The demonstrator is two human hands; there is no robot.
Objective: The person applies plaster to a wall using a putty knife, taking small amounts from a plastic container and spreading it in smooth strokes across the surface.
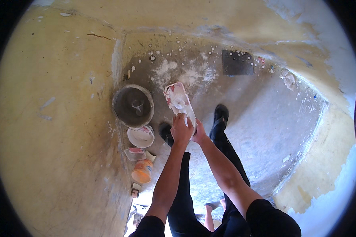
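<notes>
A long, narrow plastic tray (189,106), whitish with red patches, is held out in front of me at a tilt. White paste (178,102) lies in a lump inside it. My right hand (199,132) grips the tray along its right side near the close end. Over that same end is my left hand (182,128), its fingers curled down at the tray's inside, next to the paste. What those fingers hold, if anything, is hidden by the hand.
Along the left wall stand a big dark tub (125,106), a white bucket (141,139), a clear container (135,154) and an orange bucket (142,172). A dark flat sheet (237,62) and a crumpled bag (288,79) lie farther off. Another person's foot (209,207) shows behind me.
</notes>
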